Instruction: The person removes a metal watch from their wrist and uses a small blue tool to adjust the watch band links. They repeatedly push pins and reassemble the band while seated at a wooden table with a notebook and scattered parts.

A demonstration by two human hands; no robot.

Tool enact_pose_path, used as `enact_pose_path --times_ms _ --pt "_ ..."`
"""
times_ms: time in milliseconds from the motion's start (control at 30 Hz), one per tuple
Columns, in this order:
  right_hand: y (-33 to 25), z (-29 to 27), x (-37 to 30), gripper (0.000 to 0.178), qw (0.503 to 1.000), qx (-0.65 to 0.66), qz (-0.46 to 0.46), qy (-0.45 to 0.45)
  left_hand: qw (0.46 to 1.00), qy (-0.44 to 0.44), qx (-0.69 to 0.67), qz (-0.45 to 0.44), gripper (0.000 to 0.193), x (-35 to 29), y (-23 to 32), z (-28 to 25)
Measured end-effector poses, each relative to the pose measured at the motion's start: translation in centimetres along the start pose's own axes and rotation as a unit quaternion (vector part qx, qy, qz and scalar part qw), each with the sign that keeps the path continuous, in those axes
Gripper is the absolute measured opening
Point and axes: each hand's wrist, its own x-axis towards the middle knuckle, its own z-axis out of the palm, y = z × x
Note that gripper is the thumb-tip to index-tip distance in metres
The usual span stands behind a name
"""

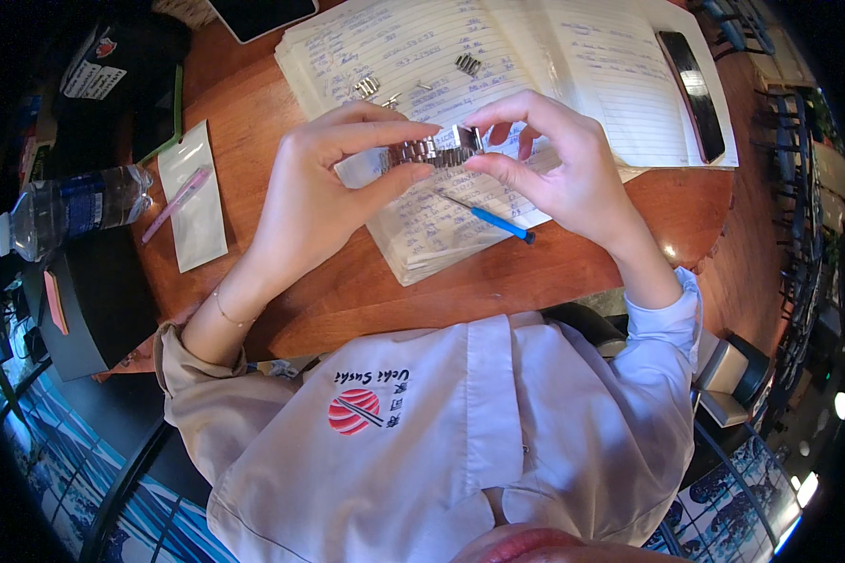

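Reddish wooden table point(253, 122) is spread with an open notebook point(498, 56); above its near edge, a metal watch bracelet point(434, 150) is pinched between left hand point(319, 188) and right hand point(559, 164); a blue-handled tool point(493, 221) is laid beneath.

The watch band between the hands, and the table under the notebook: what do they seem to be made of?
The watch band looks like polished metal, probably steel: silvery, glinting, jointed links. The table looks like varnished wood: reddish-brown with a soft sheen, though it could be laminate.

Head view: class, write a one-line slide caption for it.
Left hand and right hand pinch a metal watch band above an open notebook; a blue-handled tool lies below.
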Motion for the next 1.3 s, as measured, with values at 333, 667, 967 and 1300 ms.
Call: enact_pose_path --times_ms 333,667,967,1300 --pt "0.16 -0.4 0.76 0.029 0.996 -0.053 -0.05 -0.059 0.994 0.038 -0.073 -0.065 0.025 -0.41 0.56 0.05" --pt "-0.26 0.43 0.79 0.022 0.998 -0.007 -0.05 -0.034 1.0 0.018 0.01 0.009 0.024 -0.26 0.5 0.11" --pt "-0.3 0.41 0.78 0.022 0.998 -0.008 -0.043 -0.042 0.998 0.017 -0.043 -0.035 0.022 -0.41 0.43 0.34" --pt "-0.14 0.34 0.57 0.029 0.998 0.029 -0.013 -0.06 1.0 0.006 0.022 -0.002 0.021 -0.41 0.92 0.06"
